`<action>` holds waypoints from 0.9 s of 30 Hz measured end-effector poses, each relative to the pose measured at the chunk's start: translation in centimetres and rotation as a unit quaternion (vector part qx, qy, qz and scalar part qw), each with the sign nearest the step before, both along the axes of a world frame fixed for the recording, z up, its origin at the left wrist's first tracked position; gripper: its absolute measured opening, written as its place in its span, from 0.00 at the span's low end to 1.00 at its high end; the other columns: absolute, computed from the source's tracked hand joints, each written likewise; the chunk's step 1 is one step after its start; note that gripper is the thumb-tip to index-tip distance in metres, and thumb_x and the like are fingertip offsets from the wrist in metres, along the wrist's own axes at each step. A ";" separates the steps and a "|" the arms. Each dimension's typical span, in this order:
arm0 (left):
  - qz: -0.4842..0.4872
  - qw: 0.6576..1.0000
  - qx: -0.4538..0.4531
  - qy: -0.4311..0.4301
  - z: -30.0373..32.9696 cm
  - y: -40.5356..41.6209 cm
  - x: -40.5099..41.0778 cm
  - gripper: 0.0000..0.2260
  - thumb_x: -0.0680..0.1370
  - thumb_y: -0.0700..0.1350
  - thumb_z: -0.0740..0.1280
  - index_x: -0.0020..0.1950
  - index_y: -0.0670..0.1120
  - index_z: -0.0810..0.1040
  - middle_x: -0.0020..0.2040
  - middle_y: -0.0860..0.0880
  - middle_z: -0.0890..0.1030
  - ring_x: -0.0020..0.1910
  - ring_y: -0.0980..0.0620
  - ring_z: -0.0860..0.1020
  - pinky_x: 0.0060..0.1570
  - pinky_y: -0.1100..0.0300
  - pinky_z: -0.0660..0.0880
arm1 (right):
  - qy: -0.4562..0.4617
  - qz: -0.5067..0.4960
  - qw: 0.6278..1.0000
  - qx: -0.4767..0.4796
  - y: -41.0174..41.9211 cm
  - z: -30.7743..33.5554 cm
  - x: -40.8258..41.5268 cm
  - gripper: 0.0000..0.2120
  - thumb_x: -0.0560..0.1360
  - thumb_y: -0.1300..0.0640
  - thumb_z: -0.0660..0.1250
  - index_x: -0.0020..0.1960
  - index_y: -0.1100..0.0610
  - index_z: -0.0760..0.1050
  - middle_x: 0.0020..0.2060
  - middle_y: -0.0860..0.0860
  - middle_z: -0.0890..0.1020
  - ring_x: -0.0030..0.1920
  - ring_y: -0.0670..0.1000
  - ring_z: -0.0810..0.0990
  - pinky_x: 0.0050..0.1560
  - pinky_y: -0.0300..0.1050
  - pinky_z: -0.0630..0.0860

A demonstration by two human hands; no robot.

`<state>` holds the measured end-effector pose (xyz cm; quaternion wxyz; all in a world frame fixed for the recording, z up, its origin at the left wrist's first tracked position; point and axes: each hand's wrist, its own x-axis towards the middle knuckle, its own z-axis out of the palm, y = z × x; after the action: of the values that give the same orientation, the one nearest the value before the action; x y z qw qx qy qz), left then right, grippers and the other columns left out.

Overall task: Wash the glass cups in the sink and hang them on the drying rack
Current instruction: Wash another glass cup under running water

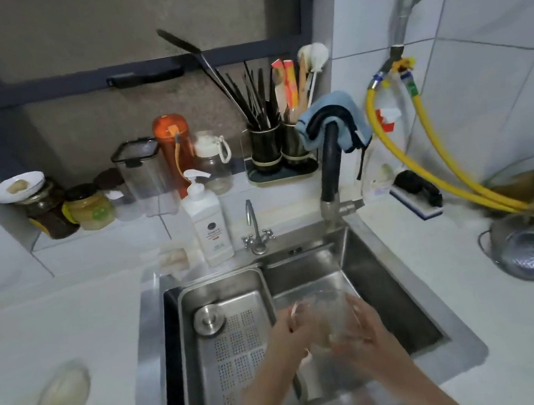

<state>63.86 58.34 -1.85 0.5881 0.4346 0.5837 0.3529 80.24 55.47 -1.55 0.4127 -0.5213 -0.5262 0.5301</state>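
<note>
Over the right basin of the steel sink (pixel 406 285) I hold a clear glass cup (pixel 332 310) between both hands. My left hand (pixel 295 331) grips its left side, and my right hand (pixel 363 325) is curled round its right side and base. The cup is blurred and its rim points away from me. Another clear glass (pixel 58 403), blurred, lies on the white counter at the front left. No drying rack shows in this view.
A perforated steel drain tray (pixel 235 345) fills the sink's left basin. The black faucet (pixel 330 172) with a blue cloth stands behind, beside a small tap (pixel 255 228) and a soap pump bottle (pixel 208 221). A steel colander (pixel 529 253) sits on the right counter.
</note>
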 end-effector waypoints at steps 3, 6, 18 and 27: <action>0.019 1.000 -0.011 0.005 -0.3 0.4 2.8 0.28 0.64 0.58 0.71 0.62 0.51 0.75 0.46 0.47 0.80 0.35 0.55 0.76 0.35 0.61 0.74 | -0.011 0.000 1.000 0.009 1.3 0.9 2.5 0.26 0.68 0.61 0.76 0.59 0.46 0.70 0.56 0.45 0.79 0.51 0.35 0.80 0.43 0.30 0.77; 0.040 0.999 -0.016 0.020 -0.4 0.8 4.6 0.26 0.66 0.60 0.70 0.63 0.58 0.72 0.49 0.44 0.81 0.38 0.53 0.78 0.34 0.62 0.74 | -0.050 0.008 0.999 0.014 2.6 0.6 4.2 0.22 0.70 0.52 0.72 0.59 0.38 0.67 0.57 0.39 0.77 0.52 0.27 0.76 0.47 0.22 0.70; 0.023 0.997 0.024 0.062 0.9 4.3 4.5 0.17 0.75 0.59 0.68 0.60 0.57 0.69 0.51 0.48 0.81 0.35 0.48 0.83 0.29 0.63 0.78 | -0.200 -0.041 0.978 -0.037 5.7 0.2 4.2 0.17 0.74 0.45 0.67 0.58 0.34 0.64 0.45 0.38 0.77 0.43 0.36 0.74 0.40 0.22 0.70; -0.002 0.999 0.000 0.047 0.5 6.0 3.6 0.21 0.74 0.60 0.68 0.61 0.52 0.66 0.55 0.45 0.78 0.44 0.47 0.83 0.27 0.67 0.75 | -0.208 -0.045 0.973 -0.084 6.7 -0.3 3.6 0.33 0.69 0.35 0.67 0.71 0.43 0.65 0.57 0.48 0.79 0.55 0.48 0.77 0.57 0.42 0.73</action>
<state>67.42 64.33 -1.33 0.5605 0.4518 0.6102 0.3308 83.85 62.18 -1.87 0.2720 -0.6763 -0.5300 0.4333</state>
